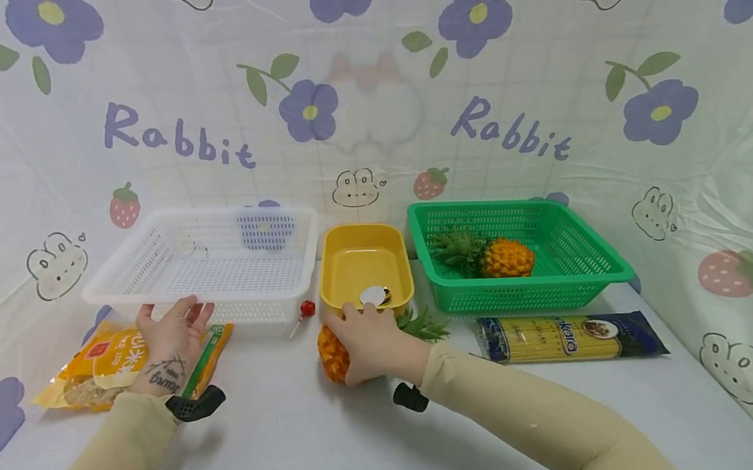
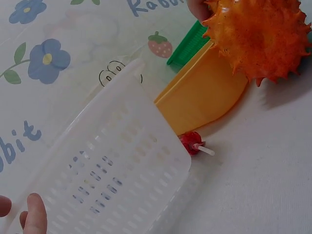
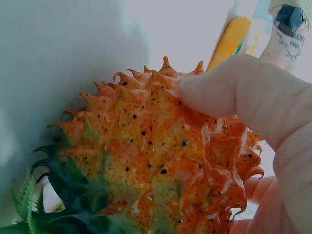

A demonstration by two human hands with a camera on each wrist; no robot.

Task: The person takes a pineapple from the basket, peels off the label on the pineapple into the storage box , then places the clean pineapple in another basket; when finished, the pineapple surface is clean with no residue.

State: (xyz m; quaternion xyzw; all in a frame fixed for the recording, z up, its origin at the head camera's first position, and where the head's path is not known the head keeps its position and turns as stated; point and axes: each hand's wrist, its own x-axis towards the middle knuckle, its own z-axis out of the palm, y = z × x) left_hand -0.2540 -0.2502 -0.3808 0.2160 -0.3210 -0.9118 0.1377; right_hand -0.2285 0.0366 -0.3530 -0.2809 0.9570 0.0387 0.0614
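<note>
My right hand [image 1: 374, 341] grips a pineapple [image 3: 151, 146] with an orange, spiky body, held on its side in front of the yellow bin [image 1: 365, 265]. Its green leaves point right, partly hidden by the hand; the right wrist view shows the thumb pressed on the spikes. Palm up, my left hand [image 1: 176, 333] is at the front rim of the white basket [image 1: 270, 308], fingers loosely bent and overlapping the rim, with nothing in them. Under that forearm lies an orange-yellow food bag [image 1: 97, 367]. A red lollipop [image 1: 306, 310] rests beside the basket's front right corner.
A green basket [image 1: 518, 292] at the back right holds another pineapple [image 1: 508, 258]. In front of it lies a pack of spaghetti [image 1: 570, 336]. A white round piece [image 1: 373, 296] is inside the yellow bin's near end. A patterned curtain [image 1: 379, 82] stands close behind the containers.
</note>
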